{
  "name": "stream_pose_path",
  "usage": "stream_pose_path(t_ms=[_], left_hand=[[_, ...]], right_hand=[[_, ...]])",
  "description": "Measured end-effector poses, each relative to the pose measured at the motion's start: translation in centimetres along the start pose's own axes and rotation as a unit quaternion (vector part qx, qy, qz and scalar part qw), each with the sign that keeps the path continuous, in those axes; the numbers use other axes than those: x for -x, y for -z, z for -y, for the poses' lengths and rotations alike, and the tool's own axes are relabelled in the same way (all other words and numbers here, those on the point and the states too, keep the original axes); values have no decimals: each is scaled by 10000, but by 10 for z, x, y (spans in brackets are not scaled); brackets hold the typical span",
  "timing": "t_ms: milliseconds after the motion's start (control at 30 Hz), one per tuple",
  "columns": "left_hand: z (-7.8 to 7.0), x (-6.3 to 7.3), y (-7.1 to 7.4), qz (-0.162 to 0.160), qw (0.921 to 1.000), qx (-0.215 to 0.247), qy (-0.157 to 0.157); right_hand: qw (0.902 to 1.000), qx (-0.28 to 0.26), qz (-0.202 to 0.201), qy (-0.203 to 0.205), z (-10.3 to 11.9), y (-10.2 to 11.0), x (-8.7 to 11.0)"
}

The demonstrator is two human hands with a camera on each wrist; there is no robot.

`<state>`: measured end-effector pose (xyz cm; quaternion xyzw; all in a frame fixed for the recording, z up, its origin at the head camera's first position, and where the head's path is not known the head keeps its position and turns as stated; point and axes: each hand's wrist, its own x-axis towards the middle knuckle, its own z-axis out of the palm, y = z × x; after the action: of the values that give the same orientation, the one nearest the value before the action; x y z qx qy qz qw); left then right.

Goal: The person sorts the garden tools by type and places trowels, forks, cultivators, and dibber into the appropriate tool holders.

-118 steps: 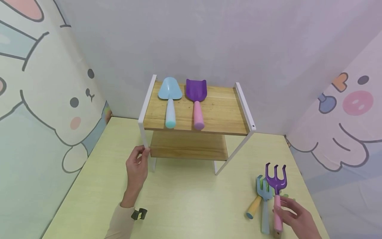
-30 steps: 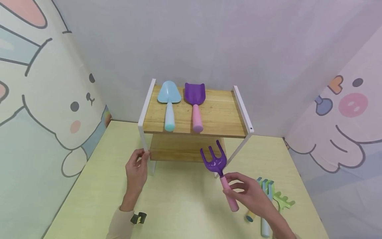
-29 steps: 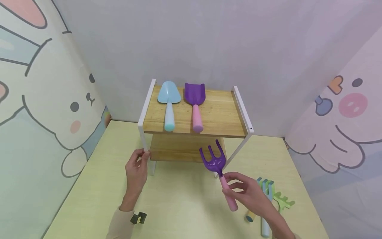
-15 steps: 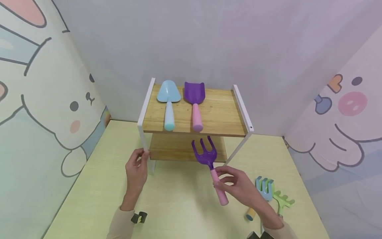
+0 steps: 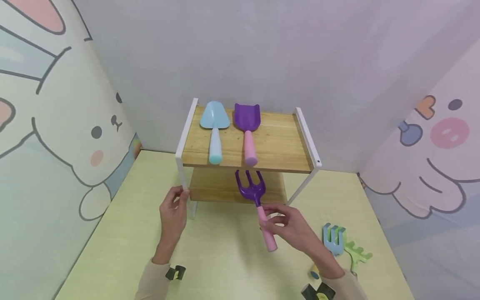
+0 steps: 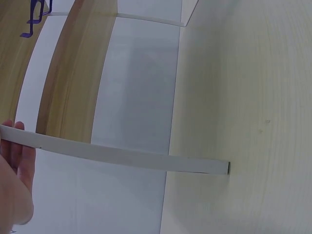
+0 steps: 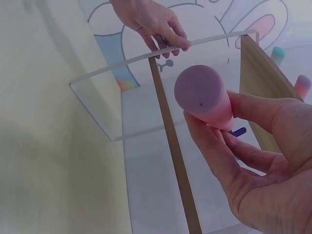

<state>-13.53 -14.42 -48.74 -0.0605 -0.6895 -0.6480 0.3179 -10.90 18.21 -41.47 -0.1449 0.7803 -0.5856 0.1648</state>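
Observation:
My right hand (image 5: 286,227) pinches the pink handle of a purple toy garden fork (image 5: 253,191) between thumb and fingers. Its three tines point away from me, overlapping the lower board of a two-tier wooden shelf (image 5: 277,141) in the head view. The right wrist view looks at the handle's round end (image 7: 200,90), and the tines are mostly hidden behind it. At the shelf's left side, my left hand (image 5: 174,212) grips the white metal frame (image 6: 122,155) with thumb and fingers. A light blue toy trowel (image 5: 215,121) and a purple shovel with a pink handle (image 5: 247,118) lie on the top board.
On the table (image 5: 225,262) at the right lie a light blue fork (image 5: 333,239), a green rake (image 5: 357,252) and a yellow handle (image 5: 315,271), partly hidden by my right forearm. Cartoon-printed cloth (image 5: 60,125) hangs on both sides, with a plain wall behind.
My right hand has lifted the purple fork from the pile at right and carried it left to the shelf's lower level. The left hand stays on the frame.

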Motion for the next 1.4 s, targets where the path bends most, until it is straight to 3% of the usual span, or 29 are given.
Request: stream_pose_path(t_ms=[300, 1167, 1400], left_hand=[[3, 0, 0, 5, 9999, -50, -131], [2, -1, 0, 77, 9999, -68, -6], [5, -1, 0, 67, 9999, -96, -108]], right_hand=[[9999, -57, 5, -102, 6, -7, -17], [9986, -235, -326, -332, 22, -34, -70], [9985, -205, -411, -282, 24, -40, -84]])
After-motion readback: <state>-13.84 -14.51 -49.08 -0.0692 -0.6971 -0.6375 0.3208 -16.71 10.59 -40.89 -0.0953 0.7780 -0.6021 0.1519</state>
